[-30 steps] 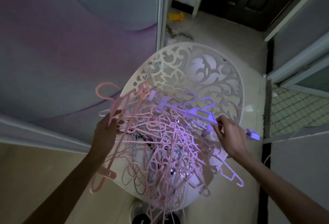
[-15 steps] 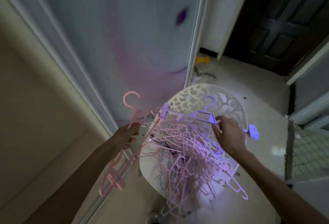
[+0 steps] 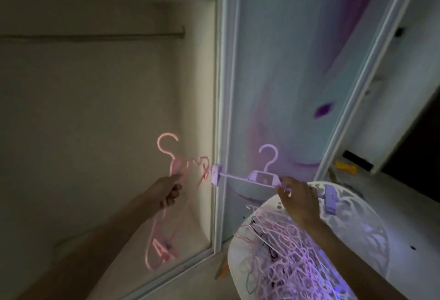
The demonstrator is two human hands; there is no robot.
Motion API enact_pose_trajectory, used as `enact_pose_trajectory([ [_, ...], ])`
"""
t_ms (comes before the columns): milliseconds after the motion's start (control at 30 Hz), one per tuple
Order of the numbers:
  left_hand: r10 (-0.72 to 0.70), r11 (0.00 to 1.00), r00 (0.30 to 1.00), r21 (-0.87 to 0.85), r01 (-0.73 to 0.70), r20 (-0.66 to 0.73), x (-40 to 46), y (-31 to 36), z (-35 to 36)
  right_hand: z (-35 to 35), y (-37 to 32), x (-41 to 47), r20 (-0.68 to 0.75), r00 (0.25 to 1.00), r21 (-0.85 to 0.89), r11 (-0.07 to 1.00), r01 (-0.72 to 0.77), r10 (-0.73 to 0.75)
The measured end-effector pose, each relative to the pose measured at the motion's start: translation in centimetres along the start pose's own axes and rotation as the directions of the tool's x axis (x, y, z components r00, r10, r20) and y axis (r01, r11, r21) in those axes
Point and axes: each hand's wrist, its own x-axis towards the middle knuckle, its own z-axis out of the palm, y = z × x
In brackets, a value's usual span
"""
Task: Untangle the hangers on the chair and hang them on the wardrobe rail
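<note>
While the tangle a second ago still sat under both hands on the chair (image 3: 371,235), two hangers are now lifted clear of it and the view has swung up to the open wardrobe. The left hand (image 3: 166,192) has its fingers curled round a pink hanger (image 3: 175,168) just below the hook, the body dangling down past the wrist (at least one more pink piece looks hooked into it, blurry, can't count). The right hand (image 3: 297,198) pinches the bar of a purple clip hanger (image 3: 264,178), held roughly level, hook up, one clip out to the left near the pink one and one clip showing past the knuckles on the right. The clip end and the pink hanger look very close, maybe touching; can't tell if they are caught on each other.

The wardrobe rail (image 3: 95,35) is in view now, high and to the left, well apart from both hooks, nothing hanging on the stretch visible. The remaining pile of hangers (image 3: 292,249) stays on the chair seat, lower right, still knotted.

Meaning for the task: untangling of these two looks mostly done, hanging not yet. The pink hook sits nearer the rail side, so it probably goes up first. Bulk of the job remains.
</note>
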Motion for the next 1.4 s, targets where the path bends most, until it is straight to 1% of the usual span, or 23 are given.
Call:
enact_pose_trajectory([
  [67,0.045,0.989,0.998,-0.142,-0.049,-0.031,-0.8,1.2,-2.1,-0.2,-3.2,0.9,0.024,0.997,-0.028,0.997,0.074,-0.073],
  [100,0.073,0.979,0.996,-0.187,-0.081,-0.049,-1.2,1.7,-3.4,0.1,-5.0,1.3,0.049,0.993,-0.043,0.993,0.110,-0.108],
  [133,0.094,0.975,0.993,-0.197,-0.105,-0.064,-1.4,2.2,-4.4,0.2,-6.5,1.6,0.079,0.989,-0.035,0.992,0.124,-0.121],
  [200,0.126,0.973,0.985,-0.177,-0.147,-0.121,-1.5,3.3,-6.5,1.0,-9.4,2.6,0.130,0.978,0.035,0.987,0.159,-0.162],
  [267,0.146,0.972,0.975,-0.156,-0.173,-0.170,-1.1,4.8,-8.0,1.2,-12.3,3.8,0.150,0.969,0.080,0.979,0.188,-0.198],
  [367,0.192,0.969,0.950,-0.104,-0.223,-0.248,0.5,7.7,-10.4,1.6,-17.2,6.8,0.150,0.955,0.049,0.967,0.250,-0.254],
  [500,0.260,0.958,0.907,-0.030,-0.286,-0.330,4.2,12.0,-14.3,2.5,-24.0,11.3,0.110,0.954,0.022,0.960,0.278,-0.279],
  [600,0.339,0.937,0.879,0.038,-0.347,-0.335,7.0,16.1,-17.5,2.8,-29.3,15.2,0.050,0.951,0.027,0.953,0.303,-0.304],
  [800,0.420,0.907,0.839,0.127,-0.401,-0.346,11.3,21.7,-21.8,3.8,-37.6,20.9,0.013,0.972,0.021,0.972,0.235,-0.235],
  [967,0.461,0.888,0.832,0.153,-0.435,-0.308,13.7,24.5,-23.3,3.8,-42.9,25.6,-0.036,0.963,-0.065,0.962,0.264,-0.267],
  [1067,0.429,0.903,0.849,0.159,-0.398,-0.310,15.5,25.2,-24.1,4.8,-45.2,28.7,-0.063,0.961,-0.122,0.957,0.262,-0.271],
  [1133,0.380,0.923,0.870,0.189,-0.335,-0.315,16.6,24.9,-24.6,6.1,-46.1,30.1,-0.057,0.962,-0.163,0.953,0.256,-0.268],
  [1200,0.368,0.924,0.875,0.226,-0.307,-0.315,17.8,24.8,-25.3,7.5,-46.8,31.5,-0.026,0.962,-0.188,0.946,0.263,-0.273],
  [1267,0.388,0.911,0.878,0.263,-0.319,-0.279,18.0,24.9,-25.8,8.3,-47.1,32.2,0.019,0.964,-0.212,0.941,0.265,-0.267],
  [1333,0.407,0.903,0.882,0.251,-0.349,-0.238,17.8,25.2,-26.3,9.0,-47.3,32.9,0.049,0.967,-0.218,0.942,0.254,-0.249],
  [1400,0.399,0.904,0.885,0.262,-0.337,-0.240,17.9,25.4,-26.7,9.7,-47.2,33.2,0.081,0.969,-0.224,0.943,0.248,-0.235],
])
